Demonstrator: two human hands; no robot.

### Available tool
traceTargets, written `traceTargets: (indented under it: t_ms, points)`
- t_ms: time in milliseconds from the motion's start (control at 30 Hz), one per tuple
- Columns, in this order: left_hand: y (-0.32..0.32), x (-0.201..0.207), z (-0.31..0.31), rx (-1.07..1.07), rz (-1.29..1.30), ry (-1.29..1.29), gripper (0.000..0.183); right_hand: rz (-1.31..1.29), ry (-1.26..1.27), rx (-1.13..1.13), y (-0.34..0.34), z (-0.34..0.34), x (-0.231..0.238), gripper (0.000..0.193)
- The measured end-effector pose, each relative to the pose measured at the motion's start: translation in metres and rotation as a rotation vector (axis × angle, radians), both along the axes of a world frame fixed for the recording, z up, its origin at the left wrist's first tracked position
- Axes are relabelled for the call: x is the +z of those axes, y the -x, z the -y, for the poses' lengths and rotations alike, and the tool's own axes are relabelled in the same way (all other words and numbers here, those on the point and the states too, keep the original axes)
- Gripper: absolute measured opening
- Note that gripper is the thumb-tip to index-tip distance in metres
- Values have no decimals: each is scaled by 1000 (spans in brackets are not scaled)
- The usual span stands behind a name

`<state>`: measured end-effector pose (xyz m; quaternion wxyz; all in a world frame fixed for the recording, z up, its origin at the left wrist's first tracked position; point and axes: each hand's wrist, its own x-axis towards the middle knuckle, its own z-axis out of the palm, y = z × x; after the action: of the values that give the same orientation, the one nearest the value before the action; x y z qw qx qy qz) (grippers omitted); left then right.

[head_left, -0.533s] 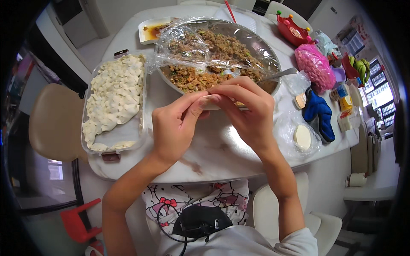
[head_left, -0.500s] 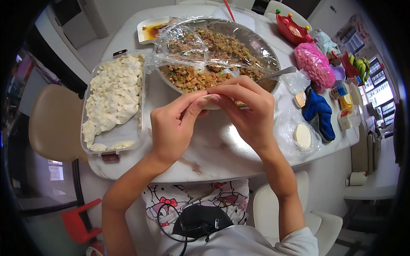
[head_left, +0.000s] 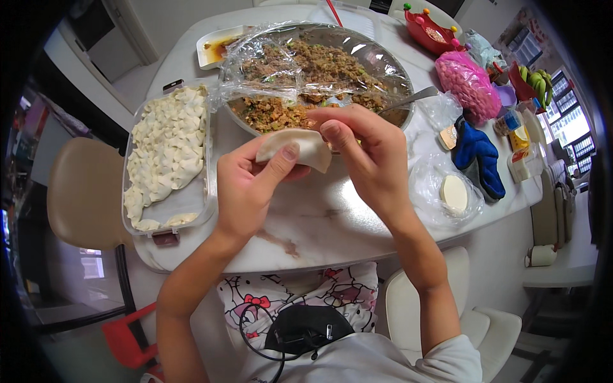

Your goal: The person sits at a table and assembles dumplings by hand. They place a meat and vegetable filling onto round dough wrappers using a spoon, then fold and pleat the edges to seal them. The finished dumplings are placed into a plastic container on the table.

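A pale half-moon dumpling (head_left: 299,148) lies across the fingers of my left hand (head_left: 246,188), its thumb pressing on the front face. Just above the dumpling's right end is my right hand (head_left: 369,150), fingers loosely bent and thumb near the forefinger, with nothing visible between them. Behind both hands stands a big metal bowl (head_left: 401,76) of minced filling (head_left: 332,64), partly covered by clear plastic wrap (head_left: 265,64). A spoon handle (head_left: 412,99) sticks out over its right rim. To the left, a clear plastic container (head_left: 207,198) holds rows of dumplings (head_left: 167,147).
At right, white round wrappers (head_left: 454,193) lie in a plastic bag beside a blue cloth (head_left: 477,156). A pink bag (head_left: 468,86) and a red dish (head_left: 431,35) are farther back. A white dish (head_left: 207,54) with brown sauce stands at the back left. Chairs flank the marble table (head_left: 319,236).
My hands have parted a little. The right fingers have lifted off the dumpling's edge, and the dumpling now shows its broad face in my left hand. The view has shifted slightly.
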<state>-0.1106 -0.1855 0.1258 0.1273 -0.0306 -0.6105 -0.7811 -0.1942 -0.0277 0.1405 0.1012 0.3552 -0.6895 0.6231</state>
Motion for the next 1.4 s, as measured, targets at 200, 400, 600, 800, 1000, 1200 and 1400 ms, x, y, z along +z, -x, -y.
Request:
traceTargets:
  t_ms: [200, 400, 600, 800, 1000, 1200, 1400]
  points:
    - [1, 1, -1, 44, -10, -26, 33, -105, -89, 29, -1, -4, 5, 14]
    - [2, -4, 0, 22, -45, 13, 33, -147, -77, 25, 1, -4, -3, 11]
    - [-1, -2, -1, 119, -43, 59, 32, -8, -65, -16, -4, -1, -4, 12]
    - [0, 2, 1, 182, -57, 39, 34, -40, -96, 22, -9, -2, 4, 12]
    - [0, 1, 1, 41, -11, -110, 42, 87, -61, 18, -7, -4, 0, 9]
    - [2, 3, 3, -116, 144, -118, 44, 213, -41, 41, -9, -6, 3, 15]
    - [5, -2, 7, -31, 117, -221, 40, 79, -36, 88, -9, -7, 12, 19]
